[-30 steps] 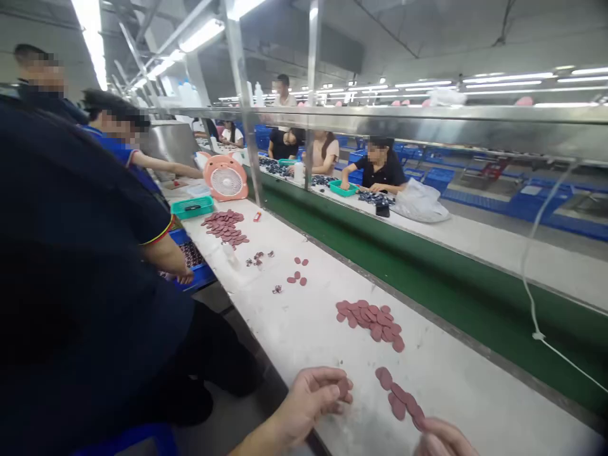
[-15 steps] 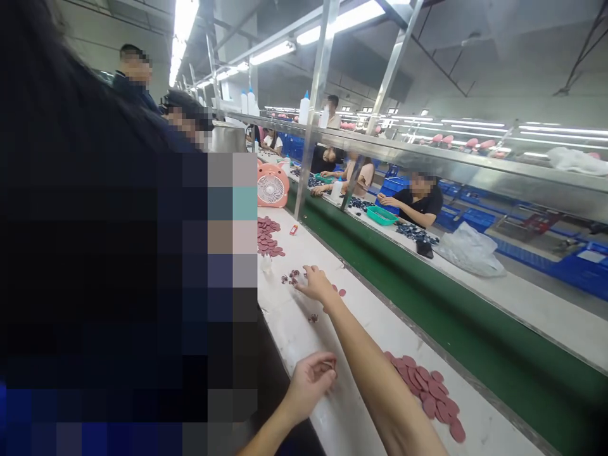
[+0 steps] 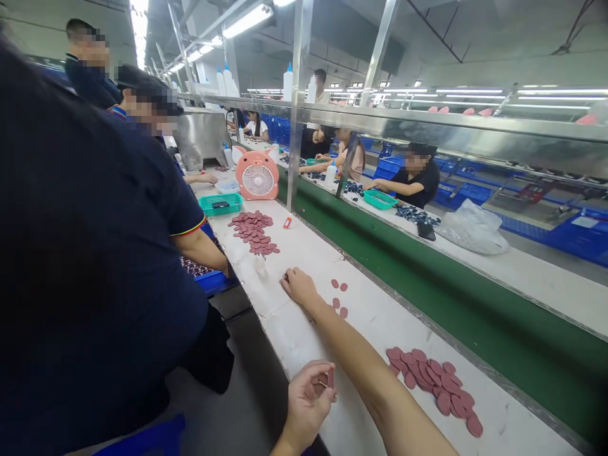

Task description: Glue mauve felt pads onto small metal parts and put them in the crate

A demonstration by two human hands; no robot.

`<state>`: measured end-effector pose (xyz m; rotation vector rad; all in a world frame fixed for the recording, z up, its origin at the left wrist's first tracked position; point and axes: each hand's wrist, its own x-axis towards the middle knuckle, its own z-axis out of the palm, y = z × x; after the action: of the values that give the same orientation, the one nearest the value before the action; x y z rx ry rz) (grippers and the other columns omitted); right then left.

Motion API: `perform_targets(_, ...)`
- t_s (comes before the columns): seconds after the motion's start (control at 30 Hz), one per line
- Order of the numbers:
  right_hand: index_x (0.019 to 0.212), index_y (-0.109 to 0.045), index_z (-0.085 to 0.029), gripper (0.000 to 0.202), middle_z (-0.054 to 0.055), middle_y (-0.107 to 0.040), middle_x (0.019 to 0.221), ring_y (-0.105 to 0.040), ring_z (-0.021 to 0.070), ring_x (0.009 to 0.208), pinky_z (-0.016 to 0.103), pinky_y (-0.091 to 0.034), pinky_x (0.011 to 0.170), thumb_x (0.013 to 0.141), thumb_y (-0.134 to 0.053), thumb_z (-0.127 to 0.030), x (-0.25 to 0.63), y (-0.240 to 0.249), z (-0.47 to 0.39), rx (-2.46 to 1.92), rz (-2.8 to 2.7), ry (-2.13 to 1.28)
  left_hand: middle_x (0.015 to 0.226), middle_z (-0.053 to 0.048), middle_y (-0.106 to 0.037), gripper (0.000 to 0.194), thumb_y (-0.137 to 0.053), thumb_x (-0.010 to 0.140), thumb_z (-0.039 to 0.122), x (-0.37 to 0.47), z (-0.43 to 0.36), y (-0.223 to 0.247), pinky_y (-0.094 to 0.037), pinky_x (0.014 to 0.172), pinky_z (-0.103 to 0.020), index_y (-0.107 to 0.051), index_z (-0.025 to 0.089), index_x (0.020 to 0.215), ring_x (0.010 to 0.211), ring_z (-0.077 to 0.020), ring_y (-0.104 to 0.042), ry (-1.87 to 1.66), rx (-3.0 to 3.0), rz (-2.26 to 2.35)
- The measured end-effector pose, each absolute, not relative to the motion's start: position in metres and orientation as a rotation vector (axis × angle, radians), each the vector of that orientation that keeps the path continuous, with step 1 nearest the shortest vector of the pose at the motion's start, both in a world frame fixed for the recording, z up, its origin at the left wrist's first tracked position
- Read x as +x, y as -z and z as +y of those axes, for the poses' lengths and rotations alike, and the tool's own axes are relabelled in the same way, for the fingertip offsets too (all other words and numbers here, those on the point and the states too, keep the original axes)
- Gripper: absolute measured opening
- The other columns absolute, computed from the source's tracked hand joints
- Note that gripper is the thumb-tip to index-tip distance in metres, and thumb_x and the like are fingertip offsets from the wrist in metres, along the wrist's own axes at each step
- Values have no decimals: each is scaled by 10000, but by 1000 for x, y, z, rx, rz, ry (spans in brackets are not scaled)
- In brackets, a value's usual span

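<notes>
Left of the near heap of maroon discs (image 3: 450, 382) on a white worktable (image 3: 375, 316), a worker's left hand (image 3: 304, 400) pinches a single maroon disc (image 3: 331, 378) edge-up, thumb and fingers clamped on it. The right forearm (image 3: 351, 351) stretches past the heap's left side. Beyond the heap lie four loose discs (image 3: 335, 303), well apart from it. Farther beyond the heap and to its left, the right hand (image 3: 300, 288) rests low, fingers curled by a small dark piece (image 3: 285, 277) (whether they grip it, one cannot tell). A co-worker in a dark polo shirt (image 3: 118, 253) sits well left of the heap. Farther up the table from it are a second heap of discs (image 3: 254, 231), a green basket (image 3: 204, 206) and a pink pig-faced fan (image 3: 257, 177). Across a green strip (image 3: 408, 272) beyond the heap, a person in black (image 3: 430, 183) works beside a clear plastic bag (image 3: 475, 228).
</notes>
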<state>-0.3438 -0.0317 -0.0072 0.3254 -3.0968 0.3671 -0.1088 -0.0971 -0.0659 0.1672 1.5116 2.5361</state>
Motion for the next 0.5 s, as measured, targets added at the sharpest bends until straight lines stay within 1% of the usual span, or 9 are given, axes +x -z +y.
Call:
perform_targets(0.17, 1252, -619, -169, 333, 92, -652, 1239, -669, 229, 1050, 444, -584, 902, 987, -631, -371, -333, -1, -29, 148, -3142, -433, 1163, -153, -718, 360, -823, 757, 382, -112, -98, 61, -575, 612, -325, -778, 174, 1047, 695, -186, -655, -2519, 158, 1549)
perform_targets(0.3, 1211, -634, -163, 311, 83, -670, 1187, -677, 215, 1009, 427, -585, 883, 990, -625, -382, -307, -32, -8, -18, -3059, -580, 1140, -148, -741, 356, -840, 737, 357, -113, -98, 53, -566, 600, -315, -787, 169, 1034, 697, -189, -656, -2528, 143, 1560)
perform_targets(0.4, 1161, -639, -163, 304, 61, -696, 1088, -684, 191, 926, 388, -572, 844, 1012, -570, -418, -255, -60, 32, -180, -2920, -710, 1095, -138, -763, 364, -855, 720, 334, -115, -100, 50, -558, 589, -302, -791, 166, 1036, 679, -178, -644, -2528, 107, 1532)
perform_targets(0.5, 1059, -641, -219, 318, 22, -731, 948, -686, 173, 825, 302, -525, 770, 1034, -446, -469, -160, -75, 94, -395, -2779, -797, 1077, -128, -778, 348, -863, 717, 308, -118, -102, 50, -540, 592, -276, -791, 168, 1028, 678, -159, -637, -2500, 32, 1474)
